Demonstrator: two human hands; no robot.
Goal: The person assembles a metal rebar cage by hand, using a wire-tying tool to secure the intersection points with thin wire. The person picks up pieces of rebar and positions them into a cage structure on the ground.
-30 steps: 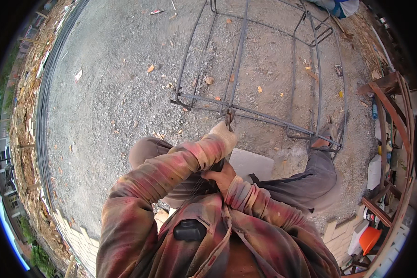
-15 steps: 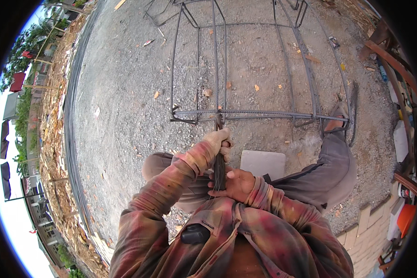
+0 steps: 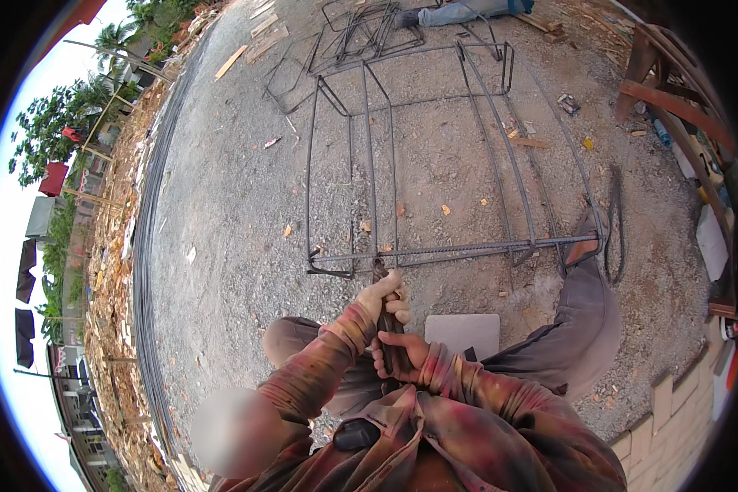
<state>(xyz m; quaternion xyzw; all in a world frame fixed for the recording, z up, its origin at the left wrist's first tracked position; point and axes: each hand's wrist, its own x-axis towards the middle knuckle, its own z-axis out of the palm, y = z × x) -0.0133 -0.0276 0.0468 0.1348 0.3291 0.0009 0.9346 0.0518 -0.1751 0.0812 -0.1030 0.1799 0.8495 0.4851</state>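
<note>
— What do we have furthest left?
— Long dark bars (image 3: 145, 279), bundled along the edge of the gravel (image 3: 242, 213). Next, past the far end of our cage, loose bent loops (image 3: 377, 33) lie heaped; we see none of those fitted.
— And the steel cage (image 3: 467, 249)?
— It rests on the gravel right in front of us. Bars and loops already make an open box, so we judge it part built, with more loops perhaps left to add.
— How do we hold things at its near bar?
— Our gloved left hand (image 3: 384, 298) wraps tightly around the pincers (image 3: 378, 267), whose head is up at a crossing left of the bar's middle. We cannot tell whether the jaws bite, or whether that crossing is tied.
— Our other hand?
— Just right and nearer us, our bare right hand (image 3: 410, 351) is closed on a dark bundle (image 3: 396, 359), probably thin tie wire, so there seems to be plenty unused.
— Further right?
— A pale board (image 3: 463, 333) beside that hand, then our foot (image 3: 582, 248) by the cage's right end, and a dark curved strip (image 3: 615, 230) lying apart.
</note>
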